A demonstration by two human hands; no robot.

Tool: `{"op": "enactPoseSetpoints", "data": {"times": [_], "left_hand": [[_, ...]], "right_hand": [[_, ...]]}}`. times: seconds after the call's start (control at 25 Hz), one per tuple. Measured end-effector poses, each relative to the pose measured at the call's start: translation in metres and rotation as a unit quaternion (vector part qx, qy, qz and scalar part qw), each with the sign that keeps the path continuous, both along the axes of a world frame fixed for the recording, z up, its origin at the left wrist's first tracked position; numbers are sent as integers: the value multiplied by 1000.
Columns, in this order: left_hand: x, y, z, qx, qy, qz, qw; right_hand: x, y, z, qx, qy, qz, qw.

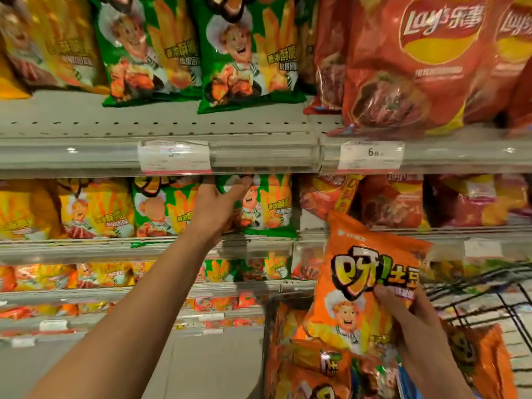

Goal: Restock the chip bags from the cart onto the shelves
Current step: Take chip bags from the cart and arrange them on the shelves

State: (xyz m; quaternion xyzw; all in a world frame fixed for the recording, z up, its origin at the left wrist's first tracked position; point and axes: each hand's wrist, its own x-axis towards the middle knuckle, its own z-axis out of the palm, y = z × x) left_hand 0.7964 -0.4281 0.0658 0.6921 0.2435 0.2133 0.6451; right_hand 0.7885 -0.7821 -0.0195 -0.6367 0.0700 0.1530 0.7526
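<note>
My left hand [219, 207] reaches to the second shelf and grips a green chip bag [266, 205] standing at its front edge, fingers around the bag's upper left. My right hand [408, 315] holds an orange chip bag [365, 280] upright above the cart, gripping its lower right side. More orange bags [311, 372] lie piled in the wire cart [489, 286] at the lower right.
The top shelf [161, 125] carries yellow, green and red chip bags, with bare shelf in front of them. Red bags [394, 203] fill the second shelf on the right, yellow ones [95, 208] on the left. Lower shelves hold smaller bags. Price tags [371, 154] hang on the rails.
</note>
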Motion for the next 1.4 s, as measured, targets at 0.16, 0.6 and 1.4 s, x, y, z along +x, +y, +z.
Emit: {"op": "enactPoseSetpoints", "data": {"times": [0.16,0.6,1.4], "left_hand": [[9,5,-13,-20,28,73,997],[-24,-37,-43,507,54,74,857],[-203,92,-83,532,-10,-61,845]], "right_hand": [[24,-4,-15,-2,4,47,999],[38,25,-17,37,1,139,990],[-102,195,-1,-11,-60,191,980]]}}
